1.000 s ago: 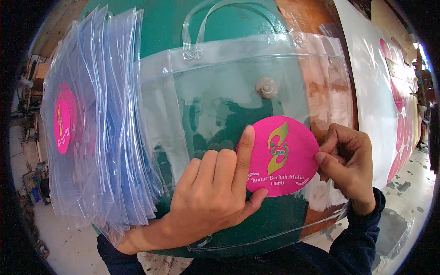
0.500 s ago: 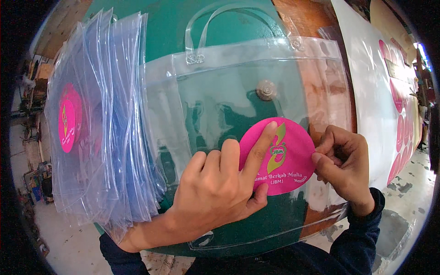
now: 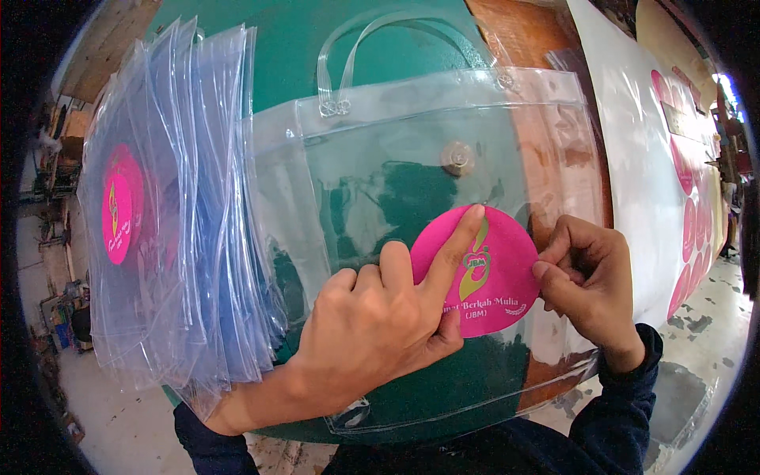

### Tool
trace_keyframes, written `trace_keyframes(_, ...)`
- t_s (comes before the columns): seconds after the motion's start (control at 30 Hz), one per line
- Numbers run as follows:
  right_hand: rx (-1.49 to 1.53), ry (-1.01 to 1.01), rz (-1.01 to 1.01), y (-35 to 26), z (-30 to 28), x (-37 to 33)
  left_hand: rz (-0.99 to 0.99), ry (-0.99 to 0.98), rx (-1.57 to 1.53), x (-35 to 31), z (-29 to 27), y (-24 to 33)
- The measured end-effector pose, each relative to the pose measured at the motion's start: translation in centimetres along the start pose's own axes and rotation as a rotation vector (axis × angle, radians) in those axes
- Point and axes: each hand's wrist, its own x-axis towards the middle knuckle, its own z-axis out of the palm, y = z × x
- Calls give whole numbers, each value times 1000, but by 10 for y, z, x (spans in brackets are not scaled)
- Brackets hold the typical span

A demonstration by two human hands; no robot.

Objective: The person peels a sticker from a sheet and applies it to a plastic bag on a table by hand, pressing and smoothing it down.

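Forefinger outstretched, my left hand point(image 3: 372, 317) lies unclenched over the pink sticker point(image 3: 511, 245), gripping nothing; my right hand point(image 3: 590, 277) pinches its right edge between thumb and forefinger (lifted or flat, I cannot tell). Best, I judge, to hold that edge taut and smooth outward, against bubbles. The sticker lies over a clear bag point(image 3: 380, 123), on a green table point(image 3: 281, 59); left, a bag pile point(image 3: 206, 237); right, a white sheet point(image 3: 633, 182).

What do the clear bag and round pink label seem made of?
Clear bag: probably soft plastic, perhaps vinyl, glossy; the green surface shows through and light glints off its wrinkles. Round pink label: paper or thin plastic film, I can't tell which; it looks fairly matte, with hardly any glare.
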Motion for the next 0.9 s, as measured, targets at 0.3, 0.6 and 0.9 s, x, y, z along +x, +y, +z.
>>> trace_keyframes(0.3,-39,3,2,-1,-1,1,74,14,-29,-4,0,-3)
trace_keyframes(0.6,-6,-6,12,-2,-2,1,132,40,62,-10,3,1)
trace_keyframes(0.9,-26,10,26,-1,-1,1,316,71,159,-17,8,0)
